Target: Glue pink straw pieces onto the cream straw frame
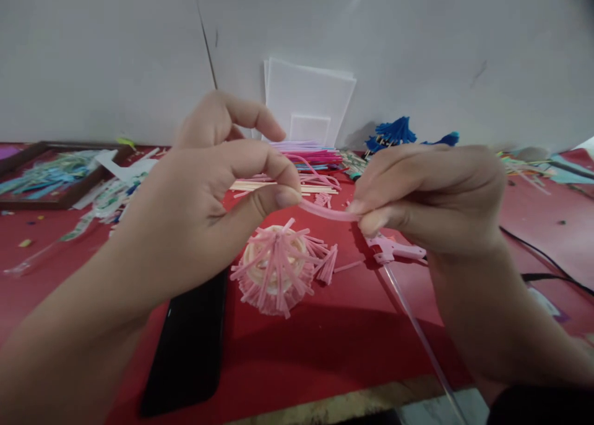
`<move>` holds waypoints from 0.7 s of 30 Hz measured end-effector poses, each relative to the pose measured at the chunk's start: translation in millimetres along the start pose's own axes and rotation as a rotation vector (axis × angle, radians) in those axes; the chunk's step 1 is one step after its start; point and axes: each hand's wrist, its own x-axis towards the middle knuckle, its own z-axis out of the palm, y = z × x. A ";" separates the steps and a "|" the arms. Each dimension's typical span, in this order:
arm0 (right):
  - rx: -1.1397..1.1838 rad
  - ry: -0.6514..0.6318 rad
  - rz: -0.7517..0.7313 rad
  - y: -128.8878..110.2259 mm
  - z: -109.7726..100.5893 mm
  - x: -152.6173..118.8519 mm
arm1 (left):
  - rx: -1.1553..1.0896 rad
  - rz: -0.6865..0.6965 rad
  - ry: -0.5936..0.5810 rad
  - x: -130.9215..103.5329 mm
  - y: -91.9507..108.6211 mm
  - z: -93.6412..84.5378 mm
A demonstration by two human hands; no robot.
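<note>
Between my two hands a short pink pipe cleaner bows slightly downward. My left hand pinches its left end with thumb and forefinger, the other fingers raised. My right hand grips the right end between thumb and fingertips. Below them on the red table stands a round piece covered in pink pipe-cleaner strands, with a pale ring showing near its top. Against its right side lie small pink bundles. A pink glue gun with a clear glue stick rests beneath my right hand.
A black phone lies at the near left. Behind are pink and purple pipe cleaners, pale sticks, blue tufted pieces and white sheets against the wall. At left is a brown tray of strips; a black cable runs right.
</note>
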 end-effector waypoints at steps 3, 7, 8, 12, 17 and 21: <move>-0.047 -0.027 0.014 -2.5 -2.7 -0.6 | 0.000 0.000 0.029 -0.8 -3.8 -0.3; -0.092 0.024 0.097 -4.5 -4.3 -0.7 | -0.037 -0.031 0.044 -0.9 -4.4 3.8; -0.110 0.061 0.114 -4.1 -3.3 -1.0 | -0.066 -0.038 0.063 -0.6 -4.0 6.0; -0.183 0.323 0.190 -0.8 9.4 -10.7 | -0.214 -0.138 0.244 -2.7 -2.0 17.7; -0.468 0.240 -0.089 -5.3 30.9 -48.5 | -0.488 -0.299 0.295 -32.9 -2.1 35.2; -0.550 0.049 -0.198 -13.6 38.8 -72.4 | -0.329 -0.319 0.163 -64.0 2.8 43.6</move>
